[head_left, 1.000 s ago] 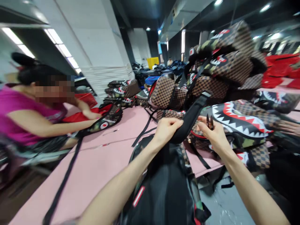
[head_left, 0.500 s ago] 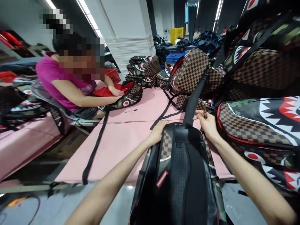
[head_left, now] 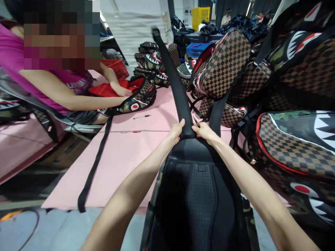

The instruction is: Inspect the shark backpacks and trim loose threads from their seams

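A black-backed backpack lies in front of me, back panel up, its top end on the pink table. One black shoulder strap stands up from the top edge and leans away to the left. My left hand grips the base of this strap from its left side, thumb on top. My right hand is closed at the strap's right side, with a small dark pointed tool sticking out of the fingers. The other shoulder strap runs behind my right hand toward checkered bags.
Shark-mouth and checkered backpacks are stacked along the right, with another checkered bag behind. A co-worker at the left handles a bag. Pens and a black strap lie on the pink table.
One shoulder strap now stands raised toward the back left. My right hand has moved left to its base, with the dark tool still in it. A red label on the backpack is out of sight.
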Demonstrator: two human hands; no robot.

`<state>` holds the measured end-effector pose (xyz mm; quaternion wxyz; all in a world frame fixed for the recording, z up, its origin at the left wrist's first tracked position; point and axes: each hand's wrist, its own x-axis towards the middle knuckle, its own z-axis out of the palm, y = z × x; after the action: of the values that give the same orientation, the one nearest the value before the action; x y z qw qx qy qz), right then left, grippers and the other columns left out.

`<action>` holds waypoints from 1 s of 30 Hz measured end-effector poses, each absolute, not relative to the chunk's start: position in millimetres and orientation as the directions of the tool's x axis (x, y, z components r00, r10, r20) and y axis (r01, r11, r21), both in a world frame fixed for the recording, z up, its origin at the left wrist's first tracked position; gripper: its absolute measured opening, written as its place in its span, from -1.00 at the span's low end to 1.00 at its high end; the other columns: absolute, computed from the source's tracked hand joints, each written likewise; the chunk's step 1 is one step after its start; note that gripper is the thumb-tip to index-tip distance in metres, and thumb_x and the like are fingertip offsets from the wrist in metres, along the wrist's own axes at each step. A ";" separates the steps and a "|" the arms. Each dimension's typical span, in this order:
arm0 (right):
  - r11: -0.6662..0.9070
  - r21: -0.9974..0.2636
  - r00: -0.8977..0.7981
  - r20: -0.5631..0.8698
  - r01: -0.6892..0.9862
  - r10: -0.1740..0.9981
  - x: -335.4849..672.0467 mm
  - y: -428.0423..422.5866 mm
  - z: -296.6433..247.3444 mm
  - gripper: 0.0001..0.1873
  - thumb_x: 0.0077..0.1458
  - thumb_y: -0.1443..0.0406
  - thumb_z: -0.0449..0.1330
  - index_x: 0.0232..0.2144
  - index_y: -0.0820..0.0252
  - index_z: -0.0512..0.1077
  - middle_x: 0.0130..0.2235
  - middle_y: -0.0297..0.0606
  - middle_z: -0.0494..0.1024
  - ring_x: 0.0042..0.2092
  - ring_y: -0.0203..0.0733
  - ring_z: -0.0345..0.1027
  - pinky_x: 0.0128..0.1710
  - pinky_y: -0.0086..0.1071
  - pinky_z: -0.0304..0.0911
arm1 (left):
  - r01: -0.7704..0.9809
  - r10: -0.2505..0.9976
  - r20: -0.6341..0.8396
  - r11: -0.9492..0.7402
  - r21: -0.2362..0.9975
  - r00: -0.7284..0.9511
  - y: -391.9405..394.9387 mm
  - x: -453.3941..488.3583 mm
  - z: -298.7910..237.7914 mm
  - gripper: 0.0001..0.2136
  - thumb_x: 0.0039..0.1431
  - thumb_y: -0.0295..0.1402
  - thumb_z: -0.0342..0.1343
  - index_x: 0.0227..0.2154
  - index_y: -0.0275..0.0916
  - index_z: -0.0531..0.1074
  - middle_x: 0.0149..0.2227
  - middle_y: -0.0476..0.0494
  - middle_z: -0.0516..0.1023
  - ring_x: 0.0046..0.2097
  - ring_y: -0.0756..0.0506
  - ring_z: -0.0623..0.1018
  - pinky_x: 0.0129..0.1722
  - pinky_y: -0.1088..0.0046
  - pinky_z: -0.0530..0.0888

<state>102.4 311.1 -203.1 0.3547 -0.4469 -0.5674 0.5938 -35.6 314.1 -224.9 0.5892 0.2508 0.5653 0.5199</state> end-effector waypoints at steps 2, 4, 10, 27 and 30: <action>-0.092 -0.993 -0.345 -0.111 0.072 0.932 99.7 311.0 -207.6 -0.78 -0.16 0.28 0.19 -0.66 0.18 0.21 -0.68 -0.48 0.21 -0.62 -0.42 0.05 -0.62 -0.50 -0.01 | -0.286 0.881 -0.427 0.364 0.887 -0.203 313.7 -34.1 -220.3 -0.69 0.15 -0.17 0.06 -0.36 -0.38 0.48 -0.44 -0.23 0.59 -0.40 -0.10 0.58 -0.35 0.40 0.50; -0.069 -0.997 -0.331 -0.078 0.038 0.940 101.6 309.0 -210.9 -0.72 -0.21 0.23 0.21 -0.68 0.16 0.16 -0.67 -0.49 0.19 -0.61 -0.42 0.04 -0.61 -0.48 0.00 | -0.239 0.877 -0.431 0.381 0.893 -0.214 312.1 -33.2 -216.2 -0.62 0.16 -0.09 0.00 -0.34 -0.37 0.49 -0.41 -0.25 0.59 -0.39 -0.11 0.58 -0.37 0.39 0.50; -0.030 -0.999 -0.319 -0.019 -0.028 0.947 112.1 305.6 -216.3 -0.66 -0.29 0.14 0.24 -0.68 0.14 0.14 -0.66 -0.49 0.16 -0.56 -0.36 0.07 -0.53 -0.43 0.03 | -0.243 0.933 -0.332 0.292 0.925 -0.139 293.7 -34.8 -214.5 -0.58 0.10 -0.03 0.05 -0.27 -0.34 0.49 -0.36 -0.22 0.60 -0.36 -0.11 0.58 -0.37 0.42 0.48; -0.097 -0.974 -0.294 -0.033 -0.206 0.955 115.5 310.1 -195.1 -0.62 -0.28 0.04 0.30 -0.56 0.18 0.31 -0.57 -0.43 0.31 -0.52 -0.35 0.16 -0.48 -0.42 0.12 | -0.288 0.988 -0.143 0.123 0.950 -0.052 267.4 -44.1 -223.4 -0.68 -0.15 -0.10 0.26 -0.54 -0.32 0.47 -0.58 -0.03 0.45 -0.51 0.01 0.40 -0.45 0.49 0.27; -0.108 -0.971 -0.124 -0.083 -0.212 0.989 104.9 314.7 -187.4 -0.66 -0.27 0.08 0.27 -0.61 0.15 0.24 -0.65 -0.49 0.20 -0.60 -0.38 0.07 -0.58 -0.44 0.05 | -0.184 0.994 -0.083 0.069 0.981 -0.073 254.9 -44.3 -222.1 -0.66 -0.15 -0.08 0.24 -0.60 -0.31 0.44 -0.56 -0.04 0.44 -0.47 -0.02 0.39 -0.45 0.49 0.26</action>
<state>104.9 314.7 -187.4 0.4978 -0.4360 -0.4451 0.6033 -44.3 254.9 -222.1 0.5417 0.4125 0.4908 0.5436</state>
